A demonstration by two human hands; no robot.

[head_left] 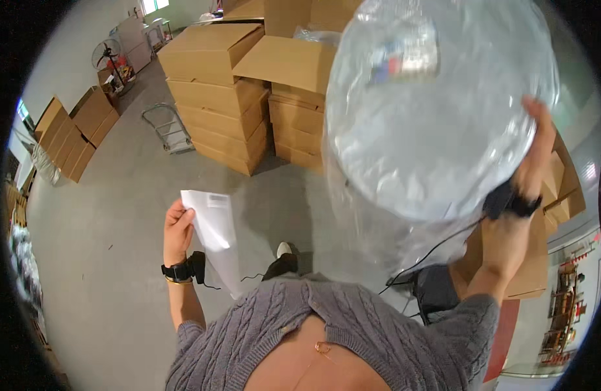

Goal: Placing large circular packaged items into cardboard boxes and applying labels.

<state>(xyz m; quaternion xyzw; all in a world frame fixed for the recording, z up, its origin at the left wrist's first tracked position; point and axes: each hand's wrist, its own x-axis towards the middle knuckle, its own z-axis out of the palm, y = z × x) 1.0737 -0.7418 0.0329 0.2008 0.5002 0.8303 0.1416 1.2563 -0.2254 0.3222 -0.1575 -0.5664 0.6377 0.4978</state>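
Observation:
Between the thumb and fingers of my left hand [177,225] hangs a white sheet of paper [216,238], with a small printed patch near its top. My right hand [536,153] grips the right edge of a large, round, pale object in clear plastic wrap [431,143]; its exact kind I cannot make out. A colourful label [406,57] shows on its upper part. Loose plastic trails from its lower side. The round thing is raised on my right and hides part of the boxes behind it. Both wrists carry black straps with thin cables.
Ahead stand stacked cardboard boxes [216,117], one with raised flaps [284,62]. A metal hand truck [170,130] is left of them. Opened cartons [76,140] and a standing fan [107,55] are farther left. More cardboard [525,260] lies by my right arm. The floor is grey.

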